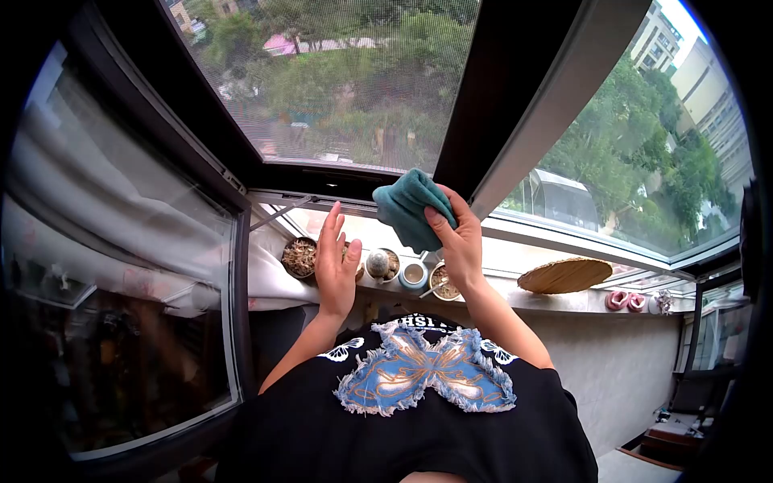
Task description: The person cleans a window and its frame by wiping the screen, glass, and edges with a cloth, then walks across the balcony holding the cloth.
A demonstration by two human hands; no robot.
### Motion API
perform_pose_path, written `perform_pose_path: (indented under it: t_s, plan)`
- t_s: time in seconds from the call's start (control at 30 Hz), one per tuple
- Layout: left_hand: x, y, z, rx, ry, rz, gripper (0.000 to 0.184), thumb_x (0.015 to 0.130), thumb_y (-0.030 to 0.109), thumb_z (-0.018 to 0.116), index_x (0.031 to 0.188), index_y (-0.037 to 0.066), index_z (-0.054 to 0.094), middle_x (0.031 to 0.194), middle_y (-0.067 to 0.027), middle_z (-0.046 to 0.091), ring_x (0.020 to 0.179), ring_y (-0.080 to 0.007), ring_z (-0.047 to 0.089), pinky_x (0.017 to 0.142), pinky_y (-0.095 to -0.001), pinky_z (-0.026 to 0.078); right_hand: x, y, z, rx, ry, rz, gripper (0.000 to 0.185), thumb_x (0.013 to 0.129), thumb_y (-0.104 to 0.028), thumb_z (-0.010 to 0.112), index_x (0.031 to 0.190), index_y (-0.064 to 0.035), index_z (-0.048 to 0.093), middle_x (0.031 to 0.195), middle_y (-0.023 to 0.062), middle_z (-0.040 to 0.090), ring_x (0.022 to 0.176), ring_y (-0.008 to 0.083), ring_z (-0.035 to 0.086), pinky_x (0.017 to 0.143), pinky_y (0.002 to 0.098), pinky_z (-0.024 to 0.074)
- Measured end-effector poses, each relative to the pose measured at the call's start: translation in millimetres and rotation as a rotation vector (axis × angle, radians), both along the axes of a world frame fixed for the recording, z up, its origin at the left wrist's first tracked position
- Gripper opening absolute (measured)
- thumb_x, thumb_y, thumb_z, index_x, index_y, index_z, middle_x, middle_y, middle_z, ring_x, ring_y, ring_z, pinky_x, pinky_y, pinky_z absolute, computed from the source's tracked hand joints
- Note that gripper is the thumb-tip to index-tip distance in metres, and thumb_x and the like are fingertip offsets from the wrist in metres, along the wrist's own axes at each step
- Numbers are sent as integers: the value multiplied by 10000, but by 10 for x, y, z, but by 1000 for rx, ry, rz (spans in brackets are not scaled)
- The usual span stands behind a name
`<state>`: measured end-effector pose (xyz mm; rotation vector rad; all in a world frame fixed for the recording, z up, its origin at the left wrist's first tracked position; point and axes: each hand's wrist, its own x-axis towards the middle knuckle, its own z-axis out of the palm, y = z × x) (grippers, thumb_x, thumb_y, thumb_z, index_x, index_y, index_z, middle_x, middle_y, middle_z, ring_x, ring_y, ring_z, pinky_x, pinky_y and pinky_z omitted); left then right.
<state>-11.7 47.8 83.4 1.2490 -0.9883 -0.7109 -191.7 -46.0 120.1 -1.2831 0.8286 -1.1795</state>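
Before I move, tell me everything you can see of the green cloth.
The cloth is teal green and looks soft, with no printed pattern visible. It is bunched into a loose, folded wad, held up in the right hand, thumb pressed on its near side, above the sill and in front of the window screen.

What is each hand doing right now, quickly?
Left hand: open, fingers extended, holding nothing.
Right hand: closed on a folded teal cloth, thumb pressed against it.

teal cloth (409, 211): soft, matt | window screen (346, 88): fine mesh | woven disc (565, 275): rough
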Motion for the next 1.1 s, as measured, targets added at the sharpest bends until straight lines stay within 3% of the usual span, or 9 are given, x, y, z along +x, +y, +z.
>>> perform_pose_path:
  t_s: [0.1,0.17,0.3,0.37,0.5,0.57,0.8,0.93,1.1]
  plan:
    - [3,31,158,-288,-832,-112,951,902,512,741,1609,55,300,1664,-230,271,1544,-415,262,1236,-565,214,13,-40,170,175,-84,-19,358,1045,-214,646,1331,-3,610,1122,52,700,1052,116,635,954,271,507]
    - [-200,-53,201,-334,-876,-168,1091,791,539,831,1612,61,293,1660,-262,256,1537,-472,235,1233,-594,194,23,-61,144,205,-113,25,403,1062,-250,613,1362,17,574,1166,70,686,1086,120,627,986,287,496]
    - [-216,-298,94,-355,-487,1,1054,763,352,895,1593,54,318,1627,-226,311,1445,-434,391,1166,-508,369,133,105,300,131,-120,471,621,1029,-320,657,1533,-25,445,1424,130,594,1300,214,578,1112,330,432]
    - [-97,-280,11,-246,30,-37,597,929,245,795,1405,-8,538,1321,-126,648,1188,-220,627,1048,-356,476,59,76,608,57,7,554,639,987,-263,723,1525,-42,458,1443,139,590,1314,219,583,1090,359,470]
    - [38,-289,93,-262,514,-109,335,1059,222,623,1318,10,606,1258,-53,682,1117,-133,644,998,-303,502,-5,-133,433,-377,496,125,850,859,-400,844,1530,-81,431,1523,168,502,1377,276,512,1147,443,410]
    - [15,-271,159,-263,770,-246,330,1061,217,615,1333,32,605,1252,-48,685,1105,-127,644,972,-292,519,47,-100,276,45,121,524,844,878,-466,812,1529,-84,435,1504,119,522,1365,231,508,1139,431,400]
    - [-90,-304,6,-253,281,62,386,1063,161,599,1418,17,550,1283,-61,656,1164,-140,613,1072,-316,441,140,-125,207,-58,227,257,441,970,-194,724,1368,-32,623,1157,71,735,1057,120,648,960,301,506]
    - [-54,-227,162,-276,-19,189,819,1081,375,536,1664,95,34,1707,-194,169,1567,-333,231,1248,-450,233,99,-348,719,-280,516,165,444,915,-168,754,1303,20,647,1045,123,753,948,153,695,860,298,552]
    - [-415,-322,279,-416,188,91,980,979,756,401,1674,231,-50,1749,-81,3,1598,-325,88,1250,-580,38,528,-175,1194,-696,986,172,537,897,-249,732,1384,-92,571,1059,235,722,939,392,710,793,459,567]
